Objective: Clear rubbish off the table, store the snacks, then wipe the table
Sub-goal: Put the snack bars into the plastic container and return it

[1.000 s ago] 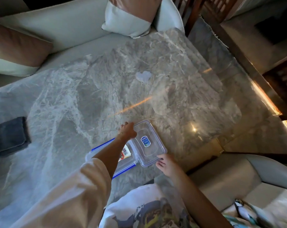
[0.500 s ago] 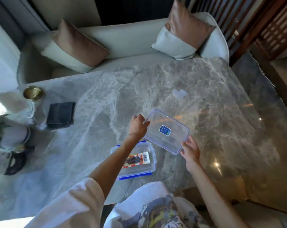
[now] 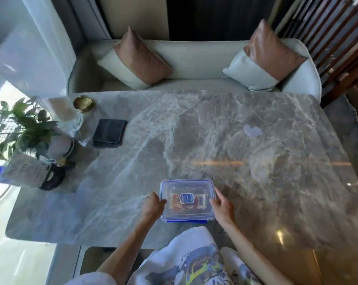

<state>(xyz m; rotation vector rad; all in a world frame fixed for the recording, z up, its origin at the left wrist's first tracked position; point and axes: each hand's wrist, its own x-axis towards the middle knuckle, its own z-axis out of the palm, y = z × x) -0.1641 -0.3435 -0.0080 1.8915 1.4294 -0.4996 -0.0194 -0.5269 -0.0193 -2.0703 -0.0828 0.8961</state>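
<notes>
Grey marble table (image 3: pixel 256 161) carries, at its near edge, one lidded clear snack box (image 3: pixel 187 200), left hand (image 3: pixel 152 206) and right hand (image 3: pixel 223 207) pressing its short sides, one folded dark cloth (image 3: pixel 109 130) far left, two cushions (image 3: pixel 142 58) beyond.

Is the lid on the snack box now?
Yes: the clear plastic lid lies flat over the clear blue-edged snack box. Whether it is clipped, cannot tell.

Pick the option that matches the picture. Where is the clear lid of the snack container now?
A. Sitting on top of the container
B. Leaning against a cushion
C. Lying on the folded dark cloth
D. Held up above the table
A: the lid covers the container, with the left hand and right hand at its sides.
</notes>
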